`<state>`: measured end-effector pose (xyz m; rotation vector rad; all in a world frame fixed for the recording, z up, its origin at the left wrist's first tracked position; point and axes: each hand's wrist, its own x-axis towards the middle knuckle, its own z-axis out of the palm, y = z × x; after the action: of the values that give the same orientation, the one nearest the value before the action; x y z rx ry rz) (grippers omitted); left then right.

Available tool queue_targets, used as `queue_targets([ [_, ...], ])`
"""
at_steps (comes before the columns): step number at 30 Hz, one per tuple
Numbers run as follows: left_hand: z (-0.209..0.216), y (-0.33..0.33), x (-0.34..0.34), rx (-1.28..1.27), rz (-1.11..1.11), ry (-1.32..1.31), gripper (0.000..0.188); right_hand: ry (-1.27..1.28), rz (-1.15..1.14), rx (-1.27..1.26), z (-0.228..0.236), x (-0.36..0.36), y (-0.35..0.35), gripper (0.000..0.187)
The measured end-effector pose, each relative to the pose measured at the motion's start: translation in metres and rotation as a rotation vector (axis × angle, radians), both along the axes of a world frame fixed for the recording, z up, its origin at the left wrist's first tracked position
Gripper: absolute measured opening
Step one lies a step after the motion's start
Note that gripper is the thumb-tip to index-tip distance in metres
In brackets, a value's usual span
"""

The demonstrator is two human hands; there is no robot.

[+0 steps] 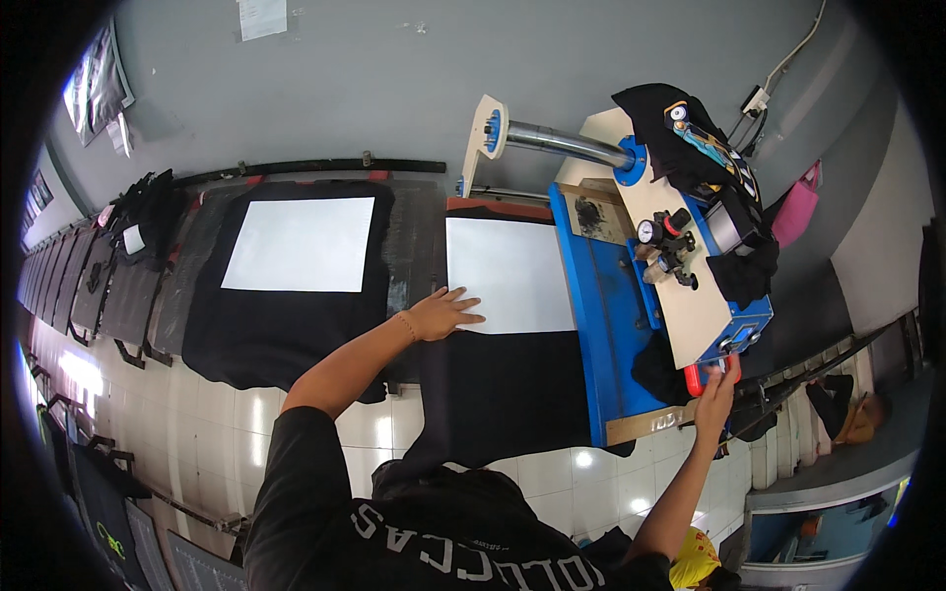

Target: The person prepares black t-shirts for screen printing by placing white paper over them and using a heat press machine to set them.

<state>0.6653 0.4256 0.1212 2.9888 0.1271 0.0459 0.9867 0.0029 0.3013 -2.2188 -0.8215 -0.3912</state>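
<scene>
My left hand (445, 314) lies with fingers spread on the lower left edge of a white sheet (507, 271). That sheet rests on a black garment (512, 394) laid over a platen, its right side against the blue plate of a blue and cream press machine (645, 266). My right hand (714, 399) reaches up to the front of the machine, its fingers stretched out at a red box (698, 379) under the control panel. Whether the fingertips press anything there, I cannot make out. Another white sheet (301, 244) lies on a second black garment (261, 340) to the left.
A round pressure gauge (647, 232) and a steel cylinder (567, 142) sit on the machine. Black printed garments (690, 138) are heaped on its top. A row of dark platens (128, 295) runs off to the left. At the far right is another person (867, 419).
</scene>
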Motion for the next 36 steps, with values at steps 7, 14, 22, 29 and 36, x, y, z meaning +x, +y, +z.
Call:
queue_targets([
  [7, 0.019, -0.033, 0.063, -0.048, 0.109, -0.03, 0.069, -0.093, 0.153, 0.264, -0.014, 0.09, -0.013, 0.058],
  [14, 0.017, -0.099, 0.062, -0.382, 0.509, -0.386, 0.067, -0.047, 0.226, 0.402, -0.022, 0.095, -0.014, 0.066],
  [22, -0.025, -0.227, 0.042, -0.665, 0.886, -0.559, 0.035, -0.029, 0.228, 0.382, -0.016, 0.086, -0.015, 0.069],
  [29, -0.03, -0.279, 0.009, -0.676, 0.937, -0.477, 0.029, -0.012, 0.226, 0.319, -0.007, 0.078, -0.019, 0.065],
  [36, -0.024, -0.265, -0.041, -0.671, 1.067, -0.46, 0.025, 0.066, 0.166, 0.297, -0.005, 0.071, -0.019, 0.061],
])
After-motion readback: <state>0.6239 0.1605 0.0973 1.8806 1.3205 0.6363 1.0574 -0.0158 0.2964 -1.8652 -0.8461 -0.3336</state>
